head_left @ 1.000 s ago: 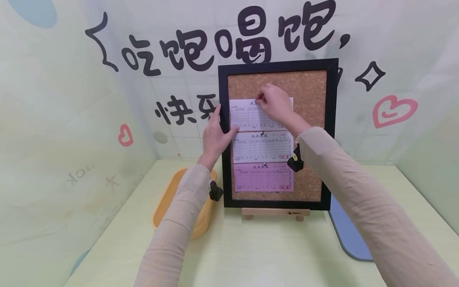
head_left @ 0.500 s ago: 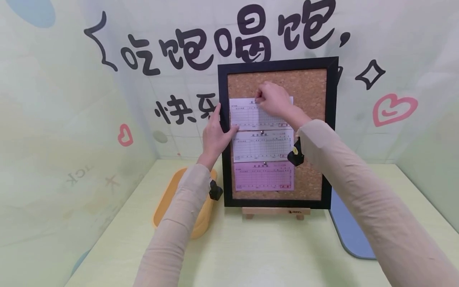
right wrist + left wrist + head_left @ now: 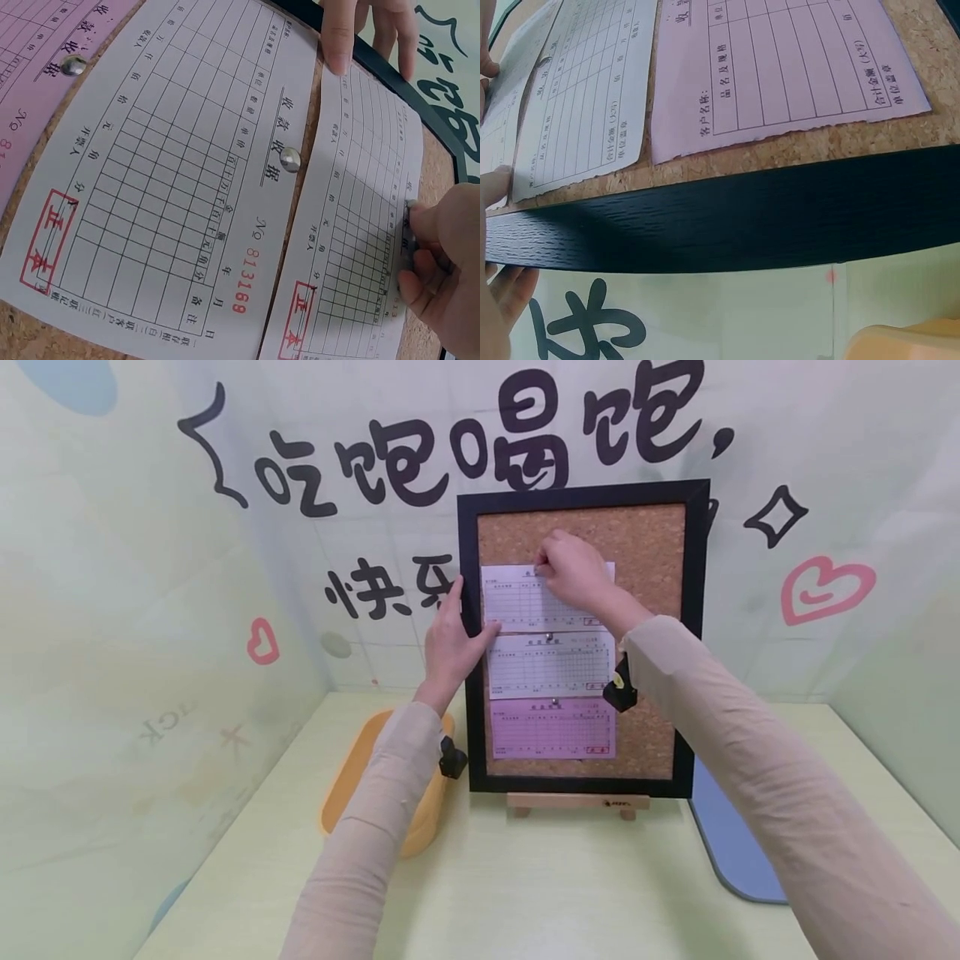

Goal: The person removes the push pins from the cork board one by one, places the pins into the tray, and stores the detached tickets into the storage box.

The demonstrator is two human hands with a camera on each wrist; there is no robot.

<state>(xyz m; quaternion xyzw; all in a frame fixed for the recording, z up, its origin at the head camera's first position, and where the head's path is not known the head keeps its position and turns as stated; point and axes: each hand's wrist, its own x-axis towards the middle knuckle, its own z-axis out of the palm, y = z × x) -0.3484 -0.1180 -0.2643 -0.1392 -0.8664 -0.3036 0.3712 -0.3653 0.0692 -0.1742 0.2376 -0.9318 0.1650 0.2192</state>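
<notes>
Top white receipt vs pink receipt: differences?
Colour: the top receipt is white, the pink receipt pink.
Place: the top receipt is highest of three, the pink receipt lowest.
Contact: the right hand is at the top receipt's upper edge; no hand touches the pink receipt.
Shared: printed grid, red stamp box.

**Booth-like nook, kind of room unclear**

A back wall (image 3: 420, 393) rises at the desk's (image 3: 570, 877) back edge; a left wall (image 3: 112, 618) and right wall (image 3: 922, 710) close its side edges. Black lettering (image 3: 528, 435) about eating and drinking one's fill, plus pink hearts (image 3: 823, 613), suggests an eatery; receipts (image 3: 525, 668) on a board (image 3: 652, 547) toward the back edge look more like a shop or office.
</notes>
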